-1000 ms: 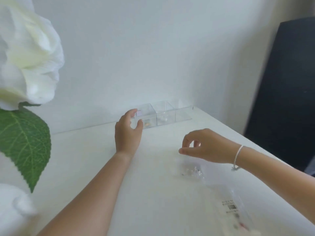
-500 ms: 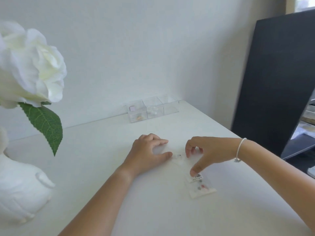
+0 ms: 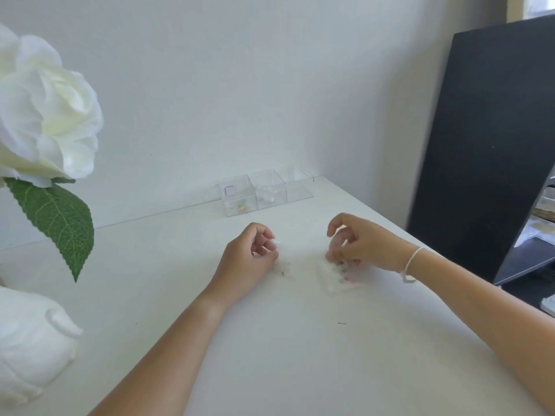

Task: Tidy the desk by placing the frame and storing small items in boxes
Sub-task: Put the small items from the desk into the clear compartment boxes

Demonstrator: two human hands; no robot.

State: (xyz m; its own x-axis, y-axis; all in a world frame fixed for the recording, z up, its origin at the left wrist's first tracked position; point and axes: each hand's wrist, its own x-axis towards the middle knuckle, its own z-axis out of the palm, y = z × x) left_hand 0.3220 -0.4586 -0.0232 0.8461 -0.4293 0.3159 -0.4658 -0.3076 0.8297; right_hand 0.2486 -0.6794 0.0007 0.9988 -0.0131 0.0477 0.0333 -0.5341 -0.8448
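My left hand (image 3: 249,259) is curled on the white desk (image 3: 270,340), its fingertips pinching a small clear bag (image 3: 284,267) that is blurred. To its right, my right hand (image 3: 359,244), with a white bracelet on the wrist, pinches the top edge of a small labelled clear bag (image 3: 336,279) that rests on the desk. Three clear boxes stand in a row against the wall: the left box (image 3: 237,201) holds a pink piece and a small golden item, the middle box (image 3: 267,195) holds something pale, and the contents of the right box (image 3: 298,187) cannot be made out.
A white artificial rose (image 3: 45,121) with a green leaf (image 3: 57,223) hangs over the left side above a white vase (image 3: 33,340). A tilted black panel (image 3: 486,139) stands beyond the desk's right edge. A tiny dark speck (image 3: 341,323) lies on the desk.
My left hand came back from the boxes to the desk's middle and curled up. My right hand moved right with the labelled bag. The two bags now lie apart.
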